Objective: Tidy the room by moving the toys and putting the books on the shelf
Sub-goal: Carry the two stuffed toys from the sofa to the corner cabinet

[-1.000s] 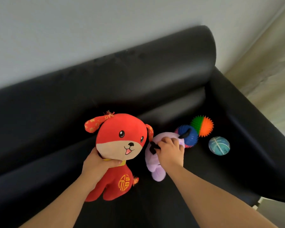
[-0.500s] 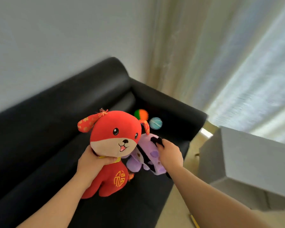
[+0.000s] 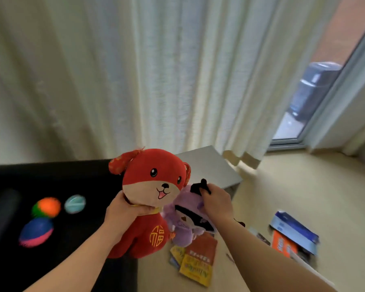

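**Two plush toys held aloft**

The left hand [image 3: 122, 213] is gripping the red dog [image 3: 150, 199] at its neck — the right hand [image 3: 216, 202] is clutching the purple plush [image 3: 183, 224] beside it. Both are hanging above the sofa [image 3: 76, 180] edge; books [image 3: 198, 260] are lying on the floor [image 3: 303, 190] below.

Left hand [image 3: 126, 211] gripping red plush dog [image 3: 150, 199] by the neck; right hand [image 3: 216, 202] clutching purple plush [image 3: 185, 224] at three o'clock of it, above books [image 3: 198, 262] on floor [image 3: 303, 186].
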A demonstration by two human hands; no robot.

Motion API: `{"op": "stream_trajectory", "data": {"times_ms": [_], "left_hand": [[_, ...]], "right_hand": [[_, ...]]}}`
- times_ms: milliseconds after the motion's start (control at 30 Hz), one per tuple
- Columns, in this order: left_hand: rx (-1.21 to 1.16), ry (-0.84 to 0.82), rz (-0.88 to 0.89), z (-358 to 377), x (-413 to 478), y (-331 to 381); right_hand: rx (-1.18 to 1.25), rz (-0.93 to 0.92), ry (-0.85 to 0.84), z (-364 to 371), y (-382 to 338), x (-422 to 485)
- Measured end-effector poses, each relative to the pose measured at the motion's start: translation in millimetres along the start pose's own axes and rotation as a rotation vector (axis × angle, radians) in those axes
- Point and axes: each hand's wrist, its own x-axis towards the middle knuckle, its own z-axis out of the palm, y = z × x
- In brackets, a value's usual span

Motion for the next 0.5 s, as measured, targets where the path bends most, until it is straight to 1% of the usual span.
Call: {"op": "stream_trajectory", "data": {"times_ms": [100,200,267,400,500], "left_hand": [[0.035,-0.101,0.096,47.1,26.9,43.6],[0.08,-0.178,0.16,86.8,56.5,79.3],[0.106,-0.2,0.165,105.7,72.3,90.3],[0.173,-0.284,0.196,144.7,107.4,108.8],[0.172,-0.358,0.197,172.7,136.6,122.1]], "right_hand": [[0.002,0.036,0.092,-38.6,17.9,33.7],[0.023,0.082,0.146,-65.7,29.6,62.6],[0.028,0.109,0.172,-77.9,33.9,75.2],[0.049,0.176,0.277,-98.3,47.4,103.2],[0.061,0.242,0.337,-106.7,57.5,127.3]]}}
